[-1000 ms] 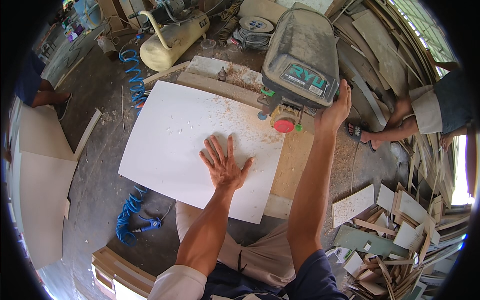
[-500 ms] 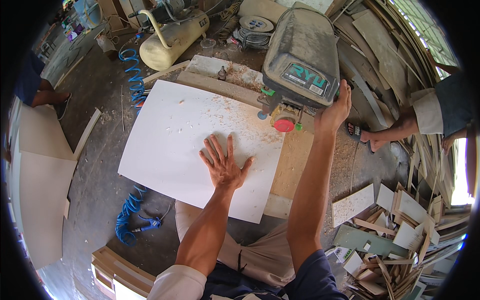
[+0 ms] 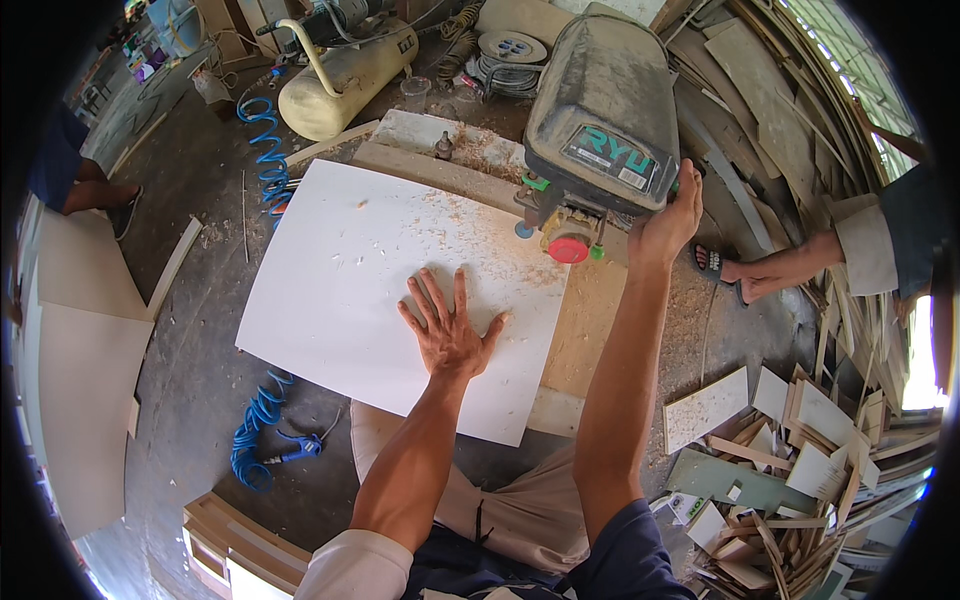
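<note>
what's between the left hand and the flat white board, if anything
Nothing visible: the left hand lies spread, palm down, on the flat white rectangular board. The pale brown wood chips are scattered beyond it, toward the dusty dark-grey machine.

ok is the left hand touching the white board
Touching: the head view shows the left hand palm-down on the white board, its fingers spread against the surface.

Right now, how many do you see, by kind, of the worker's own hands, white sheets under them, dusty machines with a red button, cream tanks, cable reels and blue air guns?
Left hand and right hand: 2
White sheet: 1
Dusty machine: 1
Cream tank: 1
Cable reel: 1
Blue air gun: 1
Total: 7
</note>
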A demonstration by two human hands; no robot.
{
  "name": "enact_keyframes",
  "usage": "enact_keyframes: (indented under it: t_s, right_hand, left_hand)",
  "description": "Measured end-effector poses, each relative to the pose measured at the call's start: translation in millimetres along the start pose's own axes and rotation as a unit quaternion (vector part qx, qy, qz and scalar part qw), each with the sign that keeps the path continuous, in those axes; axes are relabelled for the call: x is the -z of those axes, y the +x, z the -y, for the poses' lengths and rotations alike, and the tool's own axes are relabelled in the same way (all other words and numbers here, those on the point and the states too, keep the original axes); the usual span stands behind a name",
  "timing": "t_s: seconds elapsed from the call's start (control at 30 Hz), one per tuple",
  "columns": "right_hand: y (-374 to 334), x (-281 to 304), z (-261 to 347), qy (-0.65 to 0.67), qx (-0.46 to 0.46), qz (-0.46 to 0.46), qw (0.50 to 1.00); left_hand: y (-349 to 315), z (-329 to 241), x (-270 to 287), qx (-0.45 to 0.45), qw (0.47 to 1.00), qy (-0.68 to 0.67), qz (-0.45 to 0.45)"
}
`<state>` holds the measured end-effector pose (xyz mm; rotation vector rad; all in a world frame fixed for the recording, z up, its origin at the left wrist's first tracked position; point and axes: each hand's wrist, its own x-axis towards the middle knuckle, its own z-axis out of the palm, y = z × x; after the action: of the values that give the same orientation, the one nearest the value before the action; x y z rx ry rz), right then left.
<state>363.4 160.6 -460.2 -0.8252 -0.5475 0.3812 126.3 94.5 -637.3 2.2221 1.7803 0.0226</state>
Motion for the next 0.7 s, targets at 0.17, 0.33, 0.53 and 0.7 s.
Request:
enact_keyframes:
  t_s: [0.17,0.33,0.53,0.7]
  right_hand:
    - [0.3,0.4,-0.7,0.006,0.002,0.0,1.0]
    - [0.5,2.0,-1.2,0.01,0.007,0.009,1.0]
    - [-1.0,2.2,-2.4,0.018,0.005,0.011,1.0]
    - [7.7,18.1,-10.7,0.033,0.009,0.04,0.999]
  left_hand:
    - [-0.4,0.1,-1.0,0.0,1.0,0.001,0.0]
    - [-0.3,-0.2,0.5,0.001,1.0,0.001,0.004]
    - [-0.9,1.9,-2.2,-0.001,1.0,-0.004,-0.005]
    - [-0.6,0.4,-1.1,0.001,1.0,-0.004,0.002]
